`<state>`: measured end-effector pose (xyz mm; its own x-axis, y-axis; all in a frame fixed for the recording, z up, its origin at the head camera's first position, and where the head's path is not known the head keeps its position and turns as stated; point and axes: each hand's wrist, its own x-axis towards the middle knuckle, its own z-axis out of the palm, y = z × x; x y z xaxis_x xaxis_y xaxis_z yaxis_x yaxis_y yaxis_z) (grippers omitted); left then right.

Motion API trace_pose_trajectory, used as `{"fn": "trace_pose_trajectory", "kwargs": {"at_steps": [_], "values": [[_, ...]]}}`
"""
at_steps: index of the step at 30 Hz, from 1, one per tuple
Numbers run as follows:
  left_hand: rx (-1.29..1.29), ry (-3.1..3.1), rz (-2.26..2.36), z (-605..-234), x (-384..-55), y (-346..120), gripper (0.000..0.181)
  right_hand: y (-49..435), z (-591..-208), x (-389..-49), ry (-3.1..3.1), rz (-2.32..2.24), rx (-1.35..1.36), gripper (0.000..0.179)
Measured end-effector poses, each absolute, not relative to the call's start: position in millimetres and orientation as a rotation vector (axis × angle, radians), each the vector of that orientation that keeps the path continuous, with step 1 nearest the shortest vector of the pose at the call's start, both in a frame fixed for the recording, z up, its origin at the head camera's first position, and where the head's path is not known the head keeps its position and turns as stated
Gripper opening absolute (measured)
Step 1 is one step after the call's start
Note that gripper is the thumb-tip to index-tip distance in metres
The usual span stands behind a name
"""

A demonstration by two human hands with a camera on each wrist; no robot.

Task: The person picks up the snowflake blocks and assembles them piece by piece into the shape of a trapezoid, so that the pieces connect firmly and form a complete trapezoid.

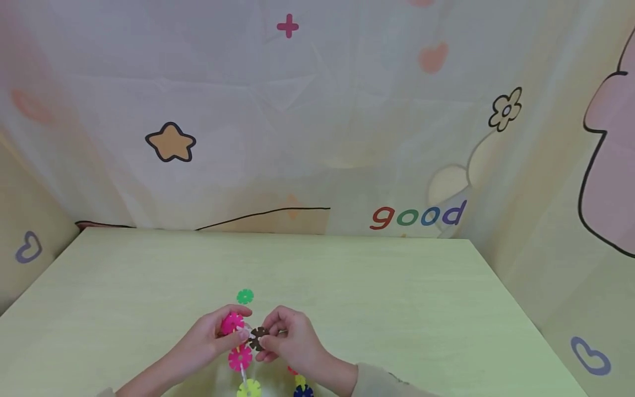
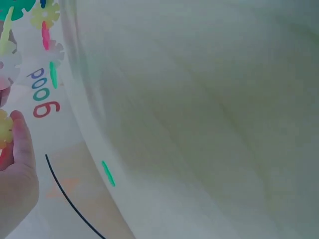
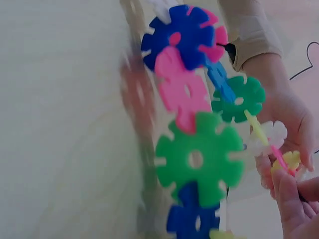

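Observation:
My left hand (image 1: 210, 333) holds a chain of slotted plastic flower discs, gripping it at a pink disc (image 1: 231, 323). Just to the right, my right hand (image 1: 295, 339) pinches a dark brown disc (image 1: 258, 337) between thumb and fingers, against a whitish piece at the left fingertips. Whether the two are joined is hidden. Below hang another pink disc (image 1: 240, 358) and a yellow one (image 1: 249, 388). In the right wrist view, the chain shows large blue (image 3: 174, 37), pink (image 3: 182, 87) and green (image 3: 199, 159) discs. A yellow disc (image 2: 5, 128) touches the left fingers in the left wrist view.
A loose green disc (image 1: 245, 296) lies on the pale table (image 1: 397, 298), beyond the hands. Dark blue and yellow chain discs (image 1: 303, 391) show below the right wrist. A printed curtain (image 1: 322, 110) stands behind the table and along its sides.

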<state>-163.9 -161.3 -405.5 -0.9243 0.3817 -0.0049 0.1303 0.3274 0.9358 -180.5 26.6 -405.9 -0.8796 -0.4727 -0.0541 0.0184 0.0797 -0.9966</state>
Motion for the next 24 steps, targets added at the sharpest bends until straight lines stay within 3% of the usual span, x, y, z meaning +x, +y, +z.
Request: {"fn": "trace_pose_trajectory", "kwargs": {"at_steps": [17, 24], "values": [[0.707, 2.146, 1.542, -400.6, -162.9, -163.0, 0.034, 46.6, -395.3, -182.4, 1.916, -1.615, -0.683, 0.011], [0.782, 2.142, 1.502, -407.6, -154.3, -171.2, 0.027, 51.7, -392.5, -206.2, 1.964, -1.423, -0.812, 0.016]]}}
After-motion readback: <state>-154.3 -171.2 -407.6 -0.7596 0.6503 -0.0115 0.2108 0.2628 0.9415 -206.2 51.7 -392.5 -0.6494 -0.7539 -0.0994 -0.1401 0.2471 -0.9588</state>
